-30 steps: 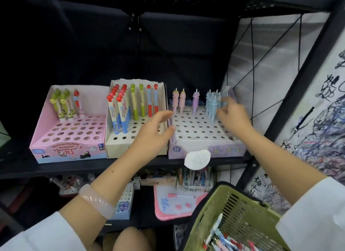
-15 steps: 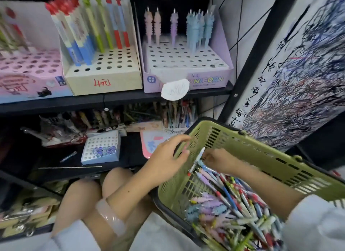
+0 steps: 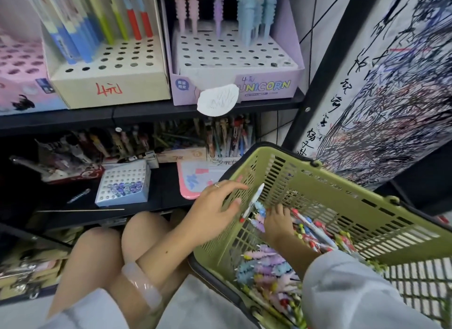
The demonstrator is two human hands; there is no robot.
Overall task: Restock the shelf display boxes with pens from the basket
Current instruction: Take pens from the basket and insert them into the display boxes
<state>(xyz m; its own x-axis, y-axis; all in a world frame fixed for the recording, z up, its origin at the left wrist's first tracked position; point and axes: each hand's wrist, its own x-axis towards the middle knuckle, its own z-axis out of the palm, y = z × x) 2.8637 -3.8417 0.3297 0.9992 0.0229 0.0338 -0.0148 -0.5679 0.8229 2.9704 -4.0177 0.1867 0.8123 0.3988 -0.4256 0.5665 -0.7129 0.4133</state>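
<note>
Both hands lower than a second ago, now at the green basket (image 3: 325, 179), left hand (image 3: 215, 206) relaxed on its rim, right hand (image 3: 277, 221) seemingly gripping pens (image 3: 259, 212) inside, unicorn box (image 3: 234, 84) above with many free holes

Bright, even light up top; lower shelf (image 3: 156, 201) sits in deep shadow. Edges bow with wide-angle stretch, and slight motion blur softens everything.
</note>
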